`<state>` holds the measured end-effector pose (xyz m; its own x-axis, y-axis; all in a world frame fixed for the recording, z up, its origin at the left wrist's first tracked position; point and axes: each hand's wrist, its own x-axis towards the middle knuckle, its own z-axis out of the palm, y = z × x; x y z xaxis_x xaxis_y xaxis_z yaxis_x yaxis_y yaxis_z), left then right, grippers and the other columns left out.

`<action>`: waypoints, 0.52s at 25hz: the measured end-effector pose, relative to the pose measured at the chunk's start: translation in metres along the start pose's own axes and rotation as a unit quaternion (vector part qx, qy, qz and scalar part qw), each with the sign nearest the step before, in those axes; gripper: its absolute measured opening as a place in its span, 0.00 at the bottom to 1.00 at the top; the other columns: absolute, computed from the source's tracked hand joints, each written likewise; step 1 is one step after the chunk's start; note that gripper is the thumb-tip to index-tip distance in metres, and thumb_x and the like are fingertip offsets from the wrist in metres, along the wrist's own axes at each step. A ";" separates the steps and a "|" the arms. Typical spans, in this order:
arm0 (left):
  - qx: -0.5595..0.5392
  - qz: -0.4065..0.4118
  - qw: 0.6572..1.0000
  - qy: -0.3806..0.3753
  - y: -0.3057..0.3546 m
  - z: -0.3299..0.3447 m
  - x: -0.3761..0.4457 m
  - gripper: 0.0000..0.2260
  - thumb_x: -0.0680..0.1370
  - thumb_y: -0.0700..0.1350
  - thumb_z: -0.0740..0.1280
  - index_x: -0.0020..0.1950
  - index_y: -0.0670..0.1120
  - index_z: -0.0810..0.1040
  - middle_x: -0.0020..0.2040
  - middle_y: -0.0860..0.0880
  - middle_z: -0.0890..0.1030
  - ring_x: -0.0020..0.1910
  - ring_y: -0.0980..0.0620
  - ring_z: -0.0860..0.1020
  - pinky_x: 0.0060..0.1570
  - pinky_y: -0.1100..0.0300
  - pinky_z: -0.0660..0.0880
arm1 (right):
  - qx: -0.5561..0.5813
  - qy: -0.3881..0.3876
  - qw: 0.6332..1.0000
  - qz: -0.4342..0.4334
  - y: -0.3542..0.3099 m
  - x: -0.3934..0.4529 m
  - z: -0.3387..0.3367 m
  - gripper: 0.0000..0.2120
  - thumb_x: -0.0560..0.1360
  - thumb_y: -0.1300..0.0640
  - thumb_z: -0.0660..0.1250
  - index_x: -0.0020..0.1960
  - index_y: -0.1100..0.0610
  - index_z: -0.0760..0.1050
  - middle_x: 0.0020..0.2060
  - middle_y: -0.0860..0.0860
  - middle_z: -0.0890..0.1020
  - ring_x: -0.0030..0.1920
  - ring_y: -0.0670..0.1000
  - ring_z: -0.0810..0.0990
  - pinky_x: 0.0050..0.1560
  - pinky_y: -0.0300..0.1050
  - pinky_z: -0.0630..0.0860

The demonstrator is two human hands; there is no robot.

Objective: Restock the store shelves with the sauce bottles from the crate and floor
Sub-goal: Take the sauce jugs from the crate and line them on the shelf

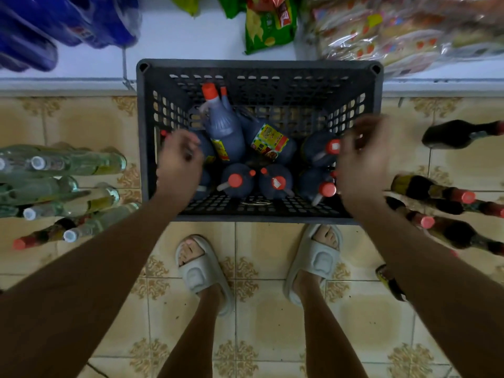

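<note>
A dark grey plastic crate (141, 148) stands on the floor against the shelf base. It holds several dark sauce bottles with red caps. Two of them (226, 132) lie tilted in the middle and the others (237, 181) stand upright. My left hand (180, 159) is inside the crate at its left side, with its fingers curled down round a sauce bottle (206, 150) that it mostly hides. My right hand (365, 159) hovers blurred over the crate's right side above two upright bottles (324, 148), with its fingers loosely bent and nothing in them.
Several clear bottles (62, 165) stand on the tiled floor to the left of the crate. Several dark red-capped bottles (436, 189) stand to its right. The white bottom shelf (191, 45) behind the crate holds blue packs and snack bags. My feet in pale slippers (201, 268) are just in front of the crate.
</note>
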<state>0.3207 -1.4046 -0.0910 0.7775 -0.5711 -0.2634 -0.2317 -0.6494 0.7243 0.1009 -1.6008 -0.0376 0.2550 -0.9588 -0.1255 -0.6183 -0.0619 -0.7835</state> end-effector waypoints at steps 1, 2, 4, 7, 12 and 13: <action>0.022 -0.004 0.996 -0.084 0.002 0.013 -0.008 0.07 0.75 0.38 0.66 0.51 0.46 0.76 0.48 0.41 0.77 0.47 0.45 0.76 0.52 0.45 0.76 | -0.018 -0.086 0.996 0.021 -0.001 -0.015 0.010 0.07 0.78 0.64 0.61 0.56 0.60 0.72 0.44 0.49 0.75 0.42 0.42 0.75 0.41 0.27 0.67; 0.053 -0.022 0.987 -0.148 0.000 0.025 -0.013 0.07 0.75 0.37 0.68 0.52 0.43 0.78 0.49 0.40 0.78 0.49 0.44 0.77 0.55 0.45 0.75 | -0.050 -0.173 0.982 0.052 0.002 -0.028 0.021 0.07 0.78 0.64 0.62 0.56 0.61 0.73 0.44 0.50 0.77 0.42 0.47 0.76 0.39 0.29 0.68; 0.107 -0.073 0.969 -0.208 0.001 0.042 -0.016 0.09 0.75 0.39 0.71 0.54 0.39 0.79 0.54 0.39 0.78 0.54 0.43 0.77 0.60 0.51 0.73 | -0.126 -0.295 0.939 0.121 0.022 -0.044 0.046 0.09 0.77 0.63 0.65 0.56 0.64 0.74 0.49 0.58 0.80 0.48 0.56 0.79 0.41 0.40 0.71; 0.135 -0.124 0.952 -0.245 0.013 0.051 -0.011 0.12 0.70 0.48 0.66 0.47 0.42 0.80 0.54 0.37 0.79 0.55 0.38 0.78 0.55 0.52 0.73 | -0.240 -0.386 0.873 0.174 0.040 -0.050 0.068 0.16 0.78 0.60 0.64 0.64 0.64 0.72 0.65 0.61 0.72 0.66 0.61 0.70 0.61 0.47 0.70; 0.315 -0.139 0.883 -0.318 0.002 0.059 -0.008 0.20 0.75 0.49 0.70 0.62 0.39 0.78 0.61 0.37 0.78 0.62 0.37 0.75 0.62 0.49 0.74 | -0.276 -0.377 0.864 0.189 0.050 -0.048 0.088 0.18 0.79 0.60 0.61 0.67 0.65 0.73 0.67 0.61 0.73 0.66 0.61 0.72 0.62 0.48 0.69; 0.335 -0.128 0.877 -0.320 -0.001 0.061 -0.009 0.20 0.76 0.50 0.70 0.63 0.38 0.77 0.62 0.37 0.78 0.63 0.38 0.75 0.63 0.50 0.73 | -0.271 -0.374 0.865 0.195 0.052 -0.049 0.089 0.18 0.79 0.59 0.61 0.66 0.64 0.73 0.67 0.61 0.73 0.66 0.61 0.72 0.61 0.48 0.69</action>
<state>0.2787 -1.4299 -0.1279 0.4154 -0.3901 -0.8218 -0.5559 -0.8239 0.1101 0.1229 -1.5327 -0.1262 0.2333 -0.5015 -0.8331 -0.9718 -0.0899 -0.2179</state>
